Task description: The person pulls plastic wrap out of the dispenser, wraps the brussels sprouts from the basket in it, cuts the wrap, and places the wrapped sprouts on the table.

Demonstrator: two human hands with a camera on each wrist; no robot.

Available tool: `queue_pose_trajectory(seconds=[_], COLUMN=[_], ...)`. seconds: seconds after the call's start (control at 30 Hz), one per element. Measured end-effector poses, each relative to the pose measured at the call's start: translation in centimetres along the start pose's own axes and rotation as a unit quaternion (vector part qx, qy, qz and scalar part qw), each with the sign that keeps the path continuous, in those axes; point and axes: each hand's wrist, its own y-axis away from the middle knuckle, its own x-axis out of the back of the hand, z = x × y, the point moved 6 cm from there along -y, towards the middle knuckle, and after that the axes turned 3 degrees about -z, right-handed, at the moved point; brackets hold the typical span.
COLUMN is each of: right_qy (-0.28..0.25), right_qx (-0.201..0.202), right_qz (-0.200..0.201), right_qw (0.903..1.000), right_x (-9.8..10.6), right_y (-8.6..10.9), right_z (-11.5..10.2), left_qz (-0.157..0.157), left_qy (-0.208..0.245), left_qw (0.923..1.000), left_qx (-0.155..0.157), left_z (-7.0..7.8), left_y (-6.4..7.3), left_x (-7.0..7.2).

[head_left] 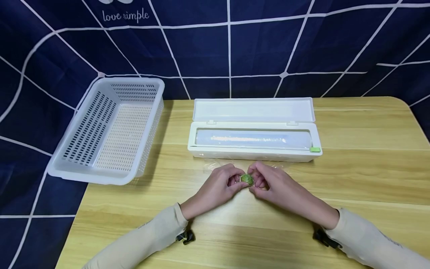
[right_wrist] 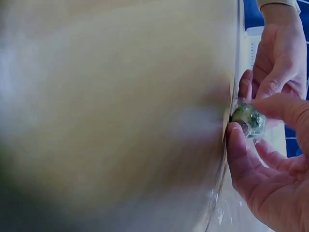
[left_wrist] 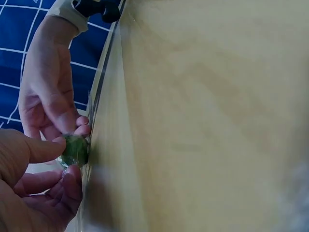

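Observation:
A small round green vegetable (head_left: 247,179), like a Brussels sprout, is wrapped in clear cling film just above the table. My left hand (head_left: 224,184) pinches it from the left between thumb and fingers. From the other side my right hand (head_left: 273,185) has its curled fingers and thumb at the wrapped vegetable (right_wrist: 248,120). Shiny film shows around the green surface (left_wrist: 75,151) in the left wrist view. Behind the hands stands a white cling film box (head_left: 255,154) with its lid (head_left: 253,109) up and a film roll (head_left: 253,139) inside.
A white slotted plastic basket (head_left: 145,149) stands at the left edge of the wooden table (head_left: 362,168). A green slider (head_left: 314,149) sits at the box's right front corner. Loose film (head_left: 215,163) lies in front of the box. A dark blue checked cloth (head_left: 258,48) hangs behind.

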Motion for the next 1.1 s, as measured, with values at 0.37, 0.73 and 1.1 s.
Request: queue_pose_trajectory(seconds=[0.37,0.73,1.1], right_qy=[0.025,0.023,0.019], right_qx=[-0.001,-0.006,-0.026], right_qz=[0.004,0.008,-0.003], right_qw=[0.9997,0.9997,0.9995], right_x=[0.19,0.23,0.54], right_y=[0.05,0.04,-0.1], right_z=[0.04,0.14,0.49], left_qz=[-0.01,0.004,0.031], left_qy=[-0.021,-0.046,-0.05], left_qw=[0.9997,0.9989,0.9978], left_qx=[-0.006,-0.01,-0.032], left_z=[0.0,-0.06,0.4], left_y=[-0.07,0.17,0.02], left_x=[-0.05,0.06,0.3])
